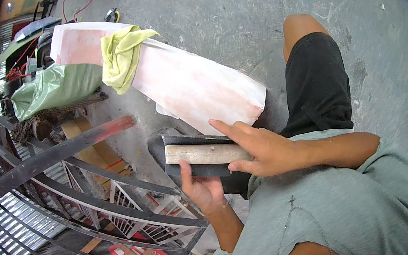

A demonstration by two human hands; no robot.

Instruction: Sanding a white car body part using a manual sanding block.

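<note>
My left hand point(199, 188) grips the lower edge of a dark sheet of sandpaper point(194, 169) that is wrapped around a pale wooden block point(202, 154). My right hand point(261, 148) holds the right end of the block, fingers spread over the sheet and the forefinger pointing left along its upper edge. Both hands are close in front of my chest. Just beyond them lies a long white and pink panel point(192, 82) with a yellow-green cloth point(123, 55) draped over it.
A dark curved metal railing point(66, 183) with a red-tipped bar point(110, 127) fills the left side. A green plastic bag point(57, 85), cables and clutter sit at the upper left. My bare knee in black shorts point(315, 80) rests over the grey concrete floor point(249, 1).
</note>
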